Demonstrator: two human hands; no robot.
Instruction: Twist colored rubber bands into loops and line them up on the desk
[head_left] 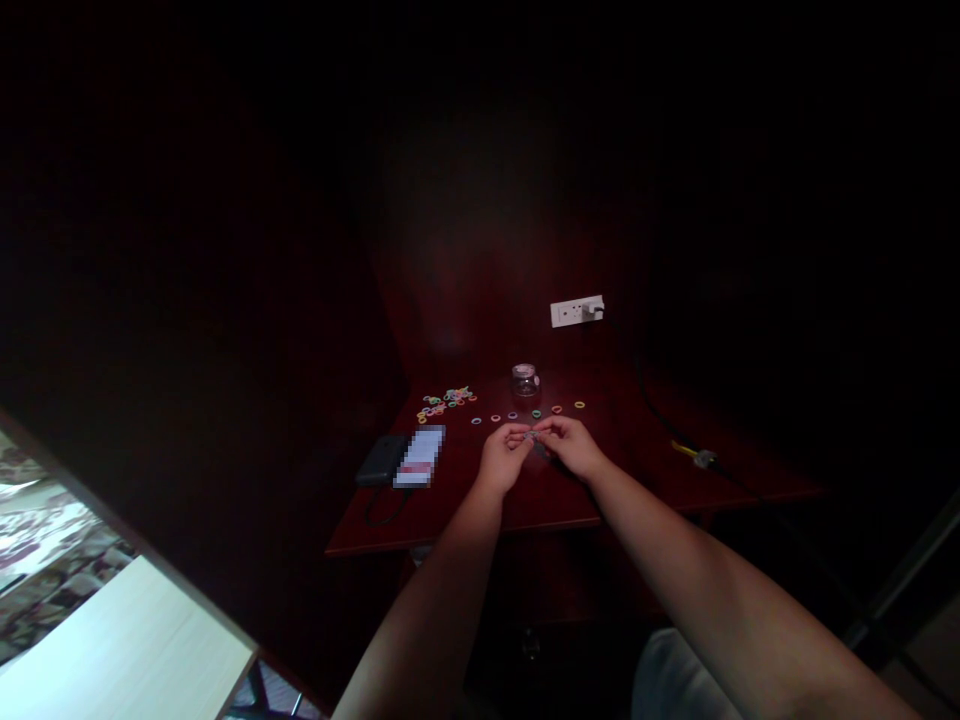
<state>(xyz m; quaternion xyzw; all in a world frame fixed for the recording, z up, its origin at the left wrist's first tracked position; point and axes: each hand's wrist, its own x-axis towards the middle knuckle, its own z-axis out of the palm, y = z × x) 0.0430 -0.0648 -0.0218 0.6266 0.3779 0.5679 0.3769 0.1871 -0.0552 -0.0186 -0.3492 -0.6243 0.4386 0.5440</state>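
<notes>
A: Where was the small pale item [532,436]?
B: Over the desk [630,450], pinched by the left hand [505,456] and right hand [571,446], presumably for control.
A: The coloured rings [536,414]?
B: They lay spaced beyond, likely for separation, before a clear jar [526,384]. The desk was dark red, its panelled recess [465,300] dim.

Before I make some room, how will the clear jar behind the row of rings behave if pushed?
The clear jar looks squat, so it probably won't tip. A faint sheen on the table suggests the jar may slide. Its transparent wall might be glass, so possibly fragile.
</notes>
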